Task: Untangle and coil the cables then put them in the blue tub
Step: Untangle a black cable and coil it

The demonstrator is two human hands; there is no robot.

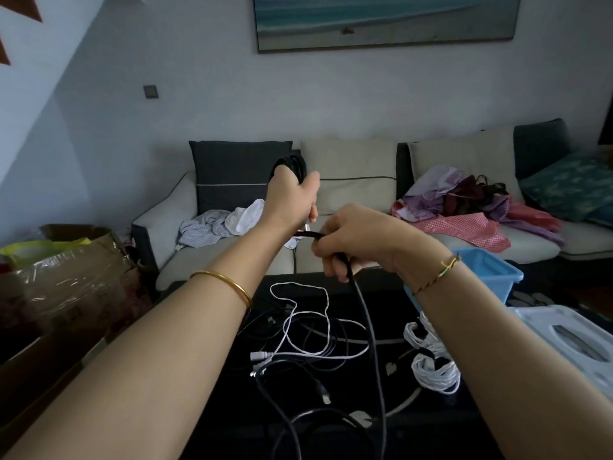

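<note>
In the head view, the left hand (292, 197) is raised in front of the sofa (358, 167); its grip is closed around a coil (292, 162) of black cable, and the loops stand up above the fist; I think the hand is held high so that the loops hang free and do not fall back into the tangle below. The right hand (355, 240) is lower and near to it; its grip is narrow, the fingers pinching the black cable (368, 320) just under the coil; from there the cable runs down to the desk (232, 419). It seems this hand guides the free length, so the step in hand is probably to wind one more loop.

On the desk a loose white cable (310, 327) lies in open curves over other black cables (282, 386); they cross each other, so they are not yet untangled. To the right a white bundle (431, 366) lies coiled, partly behind the right forearm; it is on the desk, not in the tub.

The blue tub (491, 270) stands at the far right side, behind the right wrist; its inside is mostly hidden, so I cannot tell if any cable is in it. The task looks far from finished.
</note>
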